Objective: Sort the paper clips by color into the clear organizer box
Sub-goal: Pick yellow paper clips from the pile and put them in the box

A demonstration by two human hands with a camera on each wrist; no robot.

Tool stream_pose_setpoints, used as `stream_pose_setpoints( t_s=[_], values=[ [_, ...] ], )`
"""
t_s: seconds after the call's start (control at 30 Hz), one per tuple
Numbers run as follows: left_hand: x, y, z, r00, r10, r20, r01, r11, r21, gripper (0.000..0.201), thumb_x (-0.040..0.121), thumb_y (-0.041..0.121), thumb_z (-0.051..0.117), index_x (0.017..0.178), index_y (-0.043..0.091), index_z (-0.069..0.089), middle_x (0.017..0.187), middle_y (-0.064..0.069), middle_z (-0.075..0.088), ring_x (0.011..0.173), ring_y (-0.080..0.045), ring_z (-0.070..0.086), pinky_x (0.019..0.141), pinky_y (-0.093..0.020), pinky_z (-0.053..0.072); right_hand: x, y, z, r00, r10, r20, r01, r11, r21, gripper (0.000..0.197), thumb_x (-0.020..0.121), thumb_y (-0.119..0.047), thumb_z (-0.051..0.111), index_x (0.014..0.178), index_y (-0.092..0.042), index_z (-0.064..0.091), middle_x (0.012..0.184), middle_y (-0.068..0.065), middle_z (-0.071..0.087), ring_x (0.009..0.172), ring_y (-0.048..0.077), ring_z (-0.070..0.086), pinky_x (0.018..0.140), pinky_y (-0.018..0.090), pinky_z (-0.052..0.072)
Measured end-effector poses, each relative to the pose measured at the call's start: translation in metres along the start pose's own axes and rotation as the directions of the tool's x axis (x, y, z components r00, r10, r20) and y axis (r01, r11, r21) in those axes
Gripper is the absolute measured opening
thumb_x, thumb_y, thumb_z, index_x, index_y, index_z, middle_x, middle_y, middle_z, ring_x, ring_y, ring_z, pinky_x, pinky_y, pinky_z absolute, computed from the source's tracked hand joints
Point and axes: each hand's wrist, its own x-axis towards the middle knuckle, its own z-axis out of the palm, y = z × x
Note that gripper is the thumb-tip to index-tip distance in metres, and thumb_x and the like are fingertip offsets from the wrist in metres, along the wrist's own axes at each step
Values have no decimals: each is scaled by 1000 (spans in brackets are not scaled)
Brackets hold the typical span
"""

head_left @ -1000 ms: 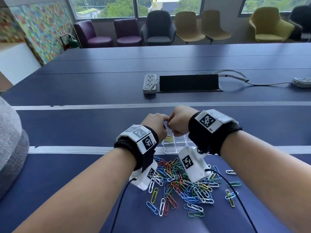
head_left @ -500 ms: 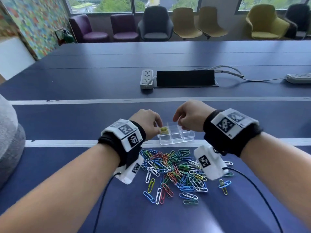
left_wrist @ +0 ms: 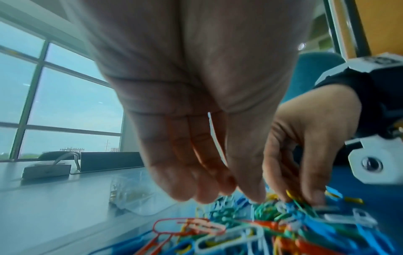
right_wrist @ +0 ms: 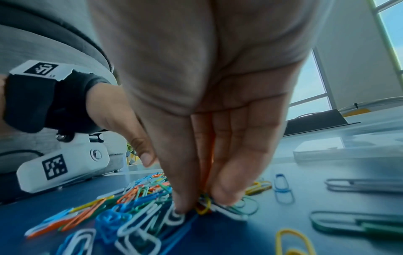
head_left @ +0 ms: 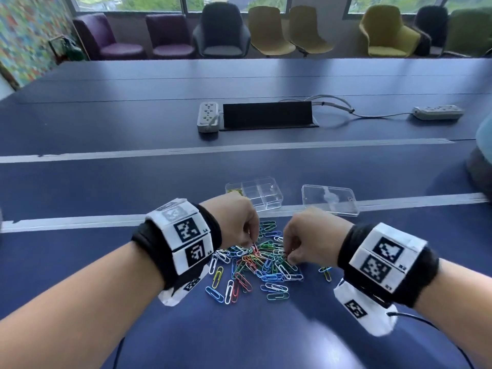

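A heap of mixed-colour paper clips [head_left: 257, 262] lies on the blue table in front of me. Behind it stands the clear organizer box [head_left: 266, 198], with yellow clips [head_left: 234, 190] in its left compartment. My left hand [head_left: 251, 242] hovers over the heap's left side, fingers curled down against the thumb [left_wrist: 250, 189]; no clip shows between them. My right hand [head_left: 291, 258] reaches into the heap's right side. Its thumb and fingers [right_wrist: 224, 198] pinch a yellow clip [right_wrist: 203, 206] that still lies among the others.
The box's clear lid [head_left: 328, 199] lies right of the box on a grey tape line. A few stray clips [head_left: 326, 272] lie right of the heap. Two power strips [head_left: 207, 117] and a black cable cover [head_left: 267, 114] sit farther back. Chairs line the far wall.
Both hands have come back from above the organizer box and dropped onto the clip heap. The right hand has closed on a yellow clip.
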Motion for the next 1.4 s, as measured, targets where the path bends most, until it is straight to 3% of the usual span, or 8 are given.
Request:
stream_pose_setpoints(
  t_s=[0.2,0.4,0.63,0.77,0.9,1.13,1.3,1.4],
  values=[
    [1,0,4,1000,-6,18,5,1000,22,25,86,4,60,100,19,74,90,2,74,77,-9,63,77,-20,51,-8,-1,-11,992,-15,-125,23,998,63,26,78,-17,58,94,-28,74,64,-11,60,70,11,57,72,18,48],
    [-27,-11,9,993,-86,85,76,990,116,21,71,33,78,83,17,74,74,2,68,67,-9,54,53,-14,38,-8,13,-15,975,71,-213,-35,985,168,22,78,-14,55,84,-21,75,64,-10,57,66,5,52,72,19,45],
    [-32,-13,28,961,-247,121,218,953,209,29,68,36,78,89,16,73,80,-1,63,88,-22,64,70,-28,48,-5,13,-12,977,142,-158,-118,982,150,28,86,-11,46,93,-17,73,64,-11,56,68,10,50,70,18,42],
    [-37,-16,29,976,-205,72,195,972,129,12,74,23,72,85,18,74,80,3,69,73,-10,55,65,-19,41,-4,17,-9,985,97,-144,-87,994,73,26,81,-9,55,92,-17,76,79,-1,70,71,10,52,85,23,51],
    [-41,-19,31,985,-173,19,170,977,126,12,75,17,61,79,17,73,77,4,68,70,-11,54,64,-20,46,1,21,-4,989,41,-145,-47,998,-41,17,77,-12,64,85,-19,77,57,-15,51,53,-4,36,99,32,45],
    [-42,-17,30,995,-81,-64,84,995,50,20,71,13,58,60,23,43,58,10,45,55,-4,42,50,-15,32,-5,28,-5,987,1,-158,0,1000,6,15,78,-18,59,79,-15,74,71,-4,68,70,8,53,76,23,53],
    [-31,-7,27,993,6,-117,-13,998,-61,31,79,8,50,101,27,60,65,6,55,59,-9,50,63,-21,44,-10,30,-4,987,-26,-156,34,998,52,26,81,-15,56,101,-21,71,59,-15,52,69,9,51,64,15,42],
    [-19,3,24,992,30,-123,-43,994,-98,26,82,9,48,98,25,61,68,5,54,58,-10,47,61,-22,44,-10,30,-4,989,-15,-148,22,998,51,32,87,-14,48,109,-23,70,57,-15,45,61,6,46,56,10,34]
  ],
)
